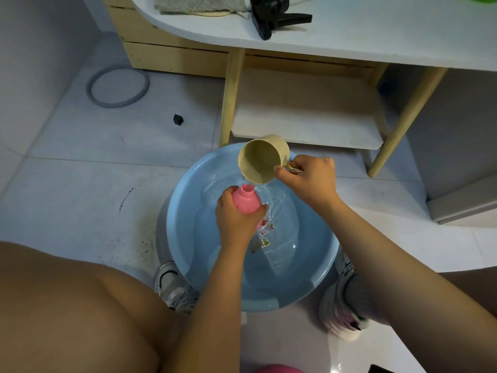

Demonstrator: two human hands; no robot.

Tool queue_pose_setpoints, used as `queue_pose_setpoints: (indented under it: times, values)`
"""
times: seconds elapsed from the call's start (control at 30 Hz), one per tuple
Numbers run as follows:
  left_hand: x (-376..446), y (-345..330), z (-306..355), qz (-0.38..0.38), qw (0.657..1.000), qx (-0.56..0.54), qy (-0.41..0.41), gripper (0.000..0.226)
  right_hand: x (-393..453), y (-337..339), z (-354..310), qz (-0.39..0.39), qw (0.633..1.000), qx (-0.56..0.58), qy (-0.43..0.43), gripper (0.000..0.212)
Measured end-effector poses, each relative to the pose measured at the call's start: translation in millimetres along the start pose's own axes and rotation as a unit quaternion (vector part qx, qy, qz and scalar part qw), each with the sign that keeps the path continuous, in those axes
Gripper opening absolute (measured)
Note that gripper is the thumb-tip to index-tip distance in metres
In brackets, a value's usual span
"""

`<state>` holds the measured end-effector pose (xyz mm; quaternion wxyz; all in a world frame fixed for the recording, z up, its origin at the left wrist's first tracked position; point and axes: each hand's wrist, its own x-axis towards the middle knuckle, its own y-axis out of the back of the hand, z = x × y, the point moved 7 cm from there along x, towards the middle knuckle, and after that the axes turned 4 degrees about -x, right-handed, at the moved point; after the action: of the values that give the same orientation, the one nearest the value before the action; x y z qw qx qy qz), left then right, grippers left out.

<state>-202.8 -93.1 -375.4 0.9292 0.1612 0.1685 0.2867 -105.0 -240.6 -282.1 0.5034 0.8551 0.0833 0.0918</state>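
Observation:
A blue basin [188, 238] with water in it stands on the floor between my feet. My left hand [234, 219] grips a pink bottle [246, 201] over the water, its open neck pointing up and away. My right hand [309, 179] holds a beige cup [262, 160] by its handle, tipped toward the bottle. A thin stream of water runs from the cup's rim onto the bottle's neck and into the basin. A printed picture shows at the basin's bottom under the water.
A wooden table with a white top [376, 36] stands just beyond the basin, with a low shelf [306, 125] underneath. On top lie a black spray head [274, 14] and a grey cloth [199, 5]. A grey ring [118, 86] and a small black cube [178, 120] lie on the tiled floor.

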Motion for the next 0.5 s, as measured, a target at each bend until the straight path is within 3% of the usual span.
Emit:
queue_pose_setpoints:
  times: [0.2, 0.5]
  values:
    - [-0.4, -0.1, -2.4, -0.003, 1.000, -0.003, 0.006, 0.067, 3.6, -1.4, 2.9, 0.011, 1.000, -0.015, 0.008, 0.052]
    - [1.5, -0.7, -2.3, -0.001, 1.000, -0.005, -0.003, 0.068, 5.0, 6.3, -3.3, 0.057, 0.998, -0.016, 0.032, 0.046]
